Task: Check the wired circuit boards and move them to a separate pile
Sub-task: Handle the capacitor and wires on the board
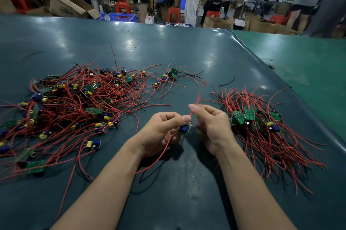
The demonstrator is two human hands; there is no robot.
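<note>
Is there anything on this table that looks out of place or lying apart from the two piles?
Yes, small things. A few boards lie apart, just right of the big left pile. One loose black wire lies alone on the mat, above the neater right pile. No damage is visible.

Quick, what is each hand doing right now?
Left hand: pinches a small circuit board between thumb and fingers.
Right hand: pinches that board's red wire, pulled up taut.
</note>
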